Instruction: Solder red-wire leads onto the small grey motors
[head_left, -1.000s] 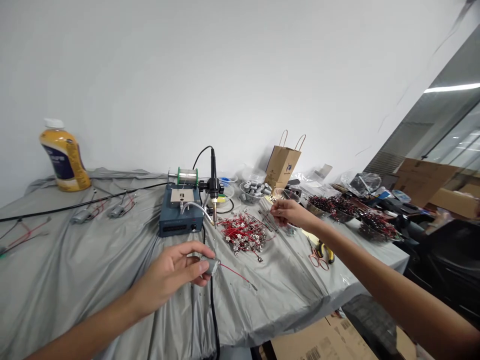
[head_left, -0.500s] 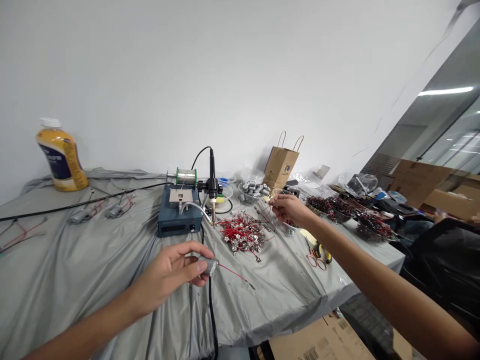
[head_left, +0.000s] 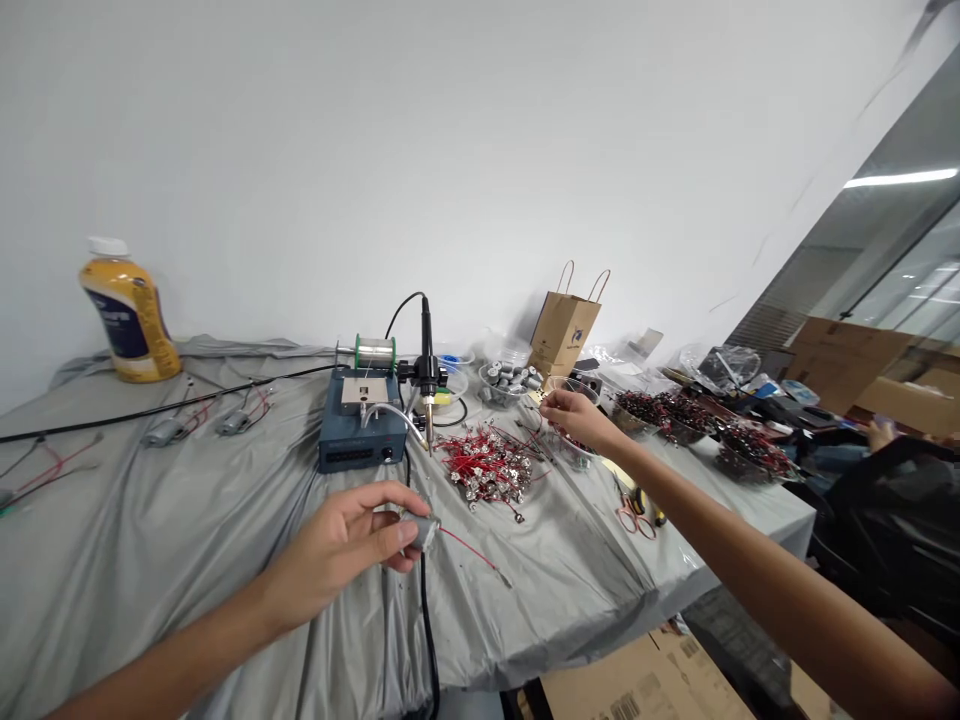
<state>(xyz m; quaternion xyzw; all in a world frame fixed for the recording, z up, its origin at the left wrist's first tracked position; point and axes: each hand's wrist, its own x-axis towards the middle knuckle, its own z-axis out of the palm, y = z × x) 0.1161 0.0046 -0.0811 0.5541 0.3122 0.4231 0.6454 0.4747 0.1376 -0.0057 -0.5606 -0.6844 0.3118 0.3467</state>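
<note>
My left hand (head_left: 360, 540) grips a small grey motor (head_left: 422, 532) between thumb and fingers, low in front of the soldering station (head_left: 361, 440). A red wire (head_left: 469, 547) sticks out of the motor to the right. My right hand (head_left: 574, 415) is pinched beside a clear bowl (head_left: 581, 458) at the back; what its fingertips hold is too small to make out. Between the hands lies a pile of red wires with metal ends (head_left: 487, 468). The soldering iron (head_left: 427, 375) stands upright, tip down, behind the motor.
A yellow bottle (head_left: 129, 315) stands at the back left, with wired motors (head_left: 163, 432) in front. Grey motors (head_left: 510, 377) fill a bowl near a paper bag (head_left: 562, 335). Scissors (head_left: 636, 520) and bowls of dark red wires (head_left: 754, 447) lie to the right.
The view has shifted slightly, so the table things appear a little further right. Both hands stay almost where they were, and the left still holds the motor.
</note>
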